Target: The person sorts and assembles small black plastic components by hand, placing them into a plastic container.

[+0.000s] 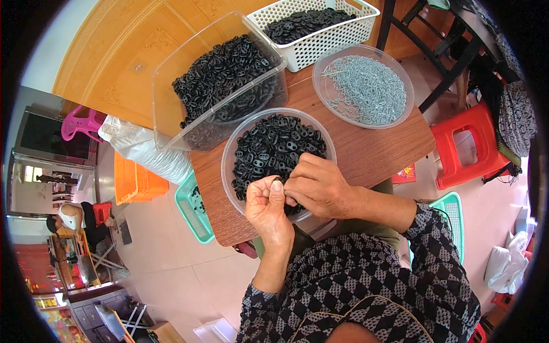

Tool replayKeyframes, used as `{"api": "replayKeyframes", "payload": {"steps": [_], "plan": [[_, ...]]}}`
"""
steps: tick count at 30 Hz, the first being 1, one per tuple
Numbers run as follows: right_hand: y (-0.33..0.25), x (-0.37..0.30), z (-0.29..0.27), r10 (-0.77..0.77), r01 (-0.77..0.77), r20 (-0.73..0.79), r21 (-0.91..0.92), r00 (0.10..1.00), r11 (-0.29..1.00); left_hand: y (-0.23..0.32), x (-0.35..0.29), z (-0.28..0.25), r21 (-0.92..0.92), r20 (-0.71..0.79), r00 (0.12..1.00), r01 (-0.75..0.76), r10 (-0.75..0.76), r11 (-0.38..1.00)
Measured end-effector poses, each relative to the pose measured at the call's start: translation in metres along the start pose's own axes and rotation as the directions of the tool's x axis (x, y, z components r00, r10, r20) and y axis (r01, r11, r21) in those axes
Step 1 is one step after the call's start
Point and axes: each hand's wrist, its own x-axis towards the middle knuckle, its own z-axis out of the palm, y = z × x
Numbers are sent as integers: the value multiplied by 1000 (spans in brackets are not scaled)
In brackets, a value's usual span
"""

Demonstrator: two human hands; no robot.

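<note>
Over the near rim of a round clear tub [227, 166], my two hands meet with fingers pinched. My left hand [267, 208] holds a small black oval piece [277, 179] between thumb and forefinger; most of it is covered. Fingers of my right hand [320, 186] are closed right beside it, and whatever they grip is hidden. The tub is full of loose black oval pieces with two holes [274, 143]. To its right, a round clear dish [407, 97] holds a heap of small silvery metal parts [366, 86], perhaps screws or hooks.
The wooden table [377, 154] also carries a large clear bin [163, 128] of black pieces. Behind stands a white perforated basket [303, 57]. Green baskets [200, 226], an orange crate [137, 180] and a red stool [466, 146] surround it. Another person [74, 220] sits far left.
</note>
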Motion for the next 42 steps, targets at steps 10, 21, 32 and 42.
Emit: {"api": "replayKeyframes", "payload": {"steps": [10,21,32,42], "plan": [[-13,3,-11,645,-628,334,720,688,297,17,-3,-5,-169,87,973,225,-213,960],[-14,4,-7,634,-595,350,773,689,219,17,-8,-5,-50,78,991,113,-109,992],[-13,1,-4,635,-629,360,732,683,262,18,-11,-7,60,98,995,30,-35,998],[-11,0,-4,616,-665,326,584,717,465,15,-13,-10,245,71,993,-109,94,963]]}}
